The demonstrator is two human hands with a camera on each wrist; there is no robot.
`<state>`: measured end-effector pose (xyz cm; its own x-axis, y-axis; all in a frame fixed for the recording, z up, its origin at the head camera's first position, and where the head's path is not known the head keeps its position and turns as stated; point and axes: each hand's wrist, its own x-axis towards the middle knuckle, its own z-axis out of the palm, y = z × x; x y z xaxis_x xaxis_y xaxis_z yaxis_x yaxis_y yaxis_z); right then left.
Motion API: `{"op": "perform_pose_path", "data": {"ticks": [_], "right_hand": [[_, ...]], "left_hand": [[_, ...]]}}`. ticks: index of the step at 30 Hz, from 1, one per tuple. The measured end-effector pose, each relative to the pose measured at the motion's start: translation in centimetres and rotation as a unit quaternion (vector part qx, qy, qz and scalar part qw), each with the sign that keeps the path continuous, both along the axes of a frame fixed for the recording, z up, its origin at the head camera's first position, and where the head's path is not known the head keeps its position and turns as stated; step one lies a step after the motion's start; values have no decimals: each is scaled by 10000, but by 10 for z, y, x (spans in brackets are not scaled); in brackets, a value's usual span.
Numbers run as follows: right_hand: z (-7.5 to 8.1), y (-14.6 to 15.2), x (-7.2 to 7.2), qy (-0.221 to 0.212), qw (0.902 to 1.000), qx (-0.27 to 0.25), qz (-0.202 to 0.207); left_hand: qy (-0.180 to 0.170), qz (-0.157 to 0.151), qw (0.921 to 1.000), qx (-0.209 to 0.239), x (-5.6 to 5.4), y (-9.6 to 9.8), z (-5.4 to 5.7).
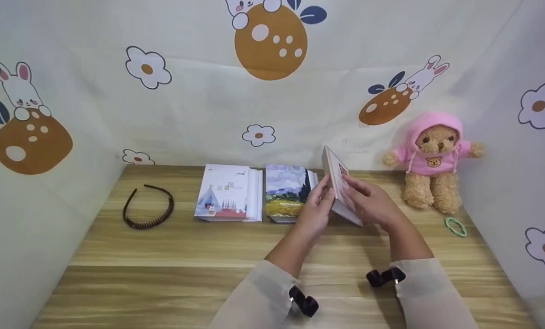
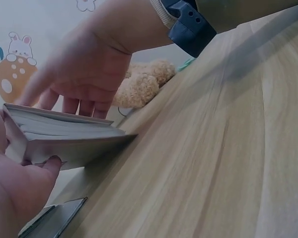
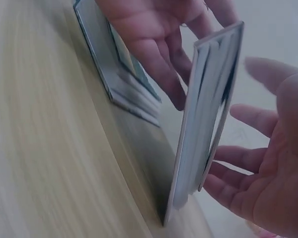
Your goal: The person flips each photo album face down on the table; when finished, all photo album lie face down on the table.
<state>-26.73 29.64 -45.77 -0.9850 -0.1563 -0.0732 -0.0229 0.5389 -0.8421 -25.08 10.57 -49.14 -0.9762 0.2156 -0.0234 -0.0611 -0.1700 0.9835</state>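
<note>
A pale photo album (image 1: 333, 165) stands tilted between both hands, its lower end close over the wooden table. My left hand (image 1: 314, 211) holds it along the spine; the left wrist view shows the thumb against one cover. Straight fingers of my right hand (image 3: 268, 178) touch the other cover, and its thumb is apart from the album in the right wrist view. Just left of the hands lies an album with a painted landscape cover (image 1: 285, 192), partly hidden by my left hand. Farther left is a white album with a tent drawing (image 1: 224, 196).
A teddy bear in a pink hoodie (image 1: 433, 160) sits at the back right against the wall. In front of it lies a green ring-shaped band (image 1: 455, 226). At the left is a dark brown toothed headband (image 1: 149, 224). Patterned cloth walls (image 1: 199, 114) enclose the table's back and sides.
</note>
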Motion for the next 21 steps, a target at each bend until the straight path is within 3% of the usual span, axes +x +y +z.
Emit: {"op": "perform_pose_path", "data": {"ticks": [3, 6, 14, 21], "right_hand": [[4, -6, 2, -95, 9989, -462, 64], [7, -11, 5, -130, 9965, -817, 134], [11, -15, 8, -236, 9876, -1549, 37], [18, -11, 7, -135, 9846, -1745, -1]], "left_hand": [[321, -11, 9994, -158, 1, 0, 0], [608, -226, 9979, 19, 0, 1, -1], [673, -658, 9948, 400, 1, 1, 1], [720, -500, 9960, 200, -1, -2, 7]]}}
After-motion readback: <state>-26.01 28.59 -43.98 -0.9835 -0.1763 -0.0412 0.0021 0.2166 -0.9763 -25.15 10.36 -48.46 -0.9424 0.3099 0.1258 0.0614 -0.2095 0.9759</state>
